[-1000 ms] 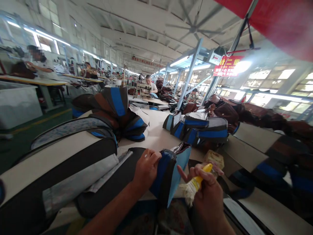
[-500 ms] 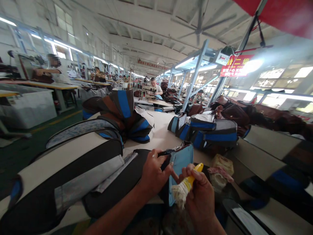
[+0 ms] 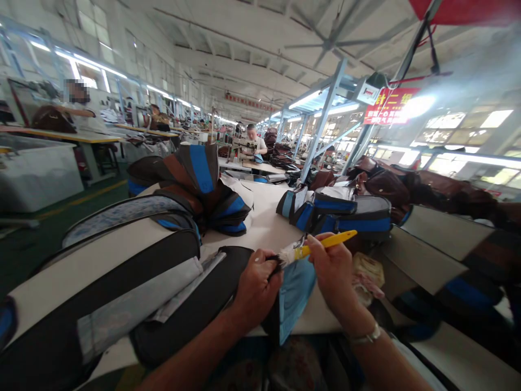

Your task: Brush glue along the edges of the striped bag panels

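Note:
My left hand is closed on the upper edge of a light blue and black fabric piece, which hangs down at the table's near edge. In my right hand is a paintbrush with a yellow handle, held nearly level. Its whitish bristles touch or almost touch the edge of the piece beside my left fingers. Right of my right hand stands a stained yellowish container, with a pinkish rag at its front. Long black and cream panels lie to the left of my left hand.
Blue, brown and black bag parts are heaped at the left back, and blue-grey ones at the right back. Large cream panels lie on the right. People work farther off, one at a sewing machine.
My right hand has lifted the paintbrush and swung its bristles left, up to the edge of the fabric piece by my left hand. My left hand keeps its hold, and the piece looks tilted.

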A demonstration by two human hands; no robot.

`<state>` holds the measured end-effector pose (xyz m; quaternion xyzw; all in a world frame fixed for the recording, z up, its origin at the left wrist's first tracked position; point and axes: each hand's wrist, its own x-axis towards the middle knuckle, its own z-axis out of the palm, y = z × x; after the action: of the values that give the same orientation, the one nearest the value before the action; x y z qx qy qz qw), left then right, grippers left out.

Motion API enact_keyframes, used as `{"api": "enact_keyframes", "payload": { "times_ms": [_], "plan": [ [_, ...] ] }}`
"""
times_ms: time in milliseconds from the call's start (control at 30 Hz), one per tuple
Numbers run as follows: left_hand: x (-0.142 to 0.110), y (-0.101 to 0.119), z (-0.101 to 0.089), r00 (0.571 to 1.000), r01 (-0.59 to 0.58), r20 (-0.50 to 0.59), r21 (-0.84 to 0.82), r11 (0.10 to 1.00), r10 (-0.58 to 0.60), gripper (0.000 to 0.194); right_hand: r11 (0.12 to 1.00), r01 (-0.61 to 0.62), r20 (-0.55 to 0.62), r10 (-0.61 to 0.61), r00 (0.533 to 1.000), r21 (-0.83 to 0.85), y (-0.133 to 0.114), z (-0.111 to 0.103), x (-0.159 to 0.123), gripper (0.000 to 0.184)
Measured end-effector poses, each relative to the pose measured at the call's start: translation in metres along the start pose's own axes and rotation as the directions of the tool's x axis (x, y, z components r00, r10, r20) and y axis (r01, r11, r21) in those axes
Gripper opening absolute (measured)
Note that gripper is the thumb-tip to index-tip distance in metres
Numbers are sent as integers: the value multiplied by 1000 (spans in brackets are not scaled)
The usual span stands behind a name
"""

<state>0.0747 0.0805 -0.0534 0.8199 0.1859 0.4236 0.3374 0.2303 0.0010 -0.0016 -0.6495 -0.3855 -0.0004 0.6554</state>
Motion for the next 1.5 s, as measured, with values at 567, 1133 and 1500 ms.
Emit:
{"api": "enact_keyframes", "payload": {
  "times_ms": [567, 1133, 1500],
  "plan": [
    [0, -8, -7, 998, 29, 58, -6, 1000, -28, 20, 921, 348, 65, -342, 937, -174, -3, -1, -11, 20],
    [-23, -22, -8, 996, -2, -89, 5, 1000, 2, 15, 349, 913, 443, -798, 409, -214, -15, -7, -82, 10],
    [-52, -61, -13, 890, 305, 374, -66, 950, -260, 55, 661, 719, -62, -744, 665, -214, 22, -74, -106, 12]
  ]
}}
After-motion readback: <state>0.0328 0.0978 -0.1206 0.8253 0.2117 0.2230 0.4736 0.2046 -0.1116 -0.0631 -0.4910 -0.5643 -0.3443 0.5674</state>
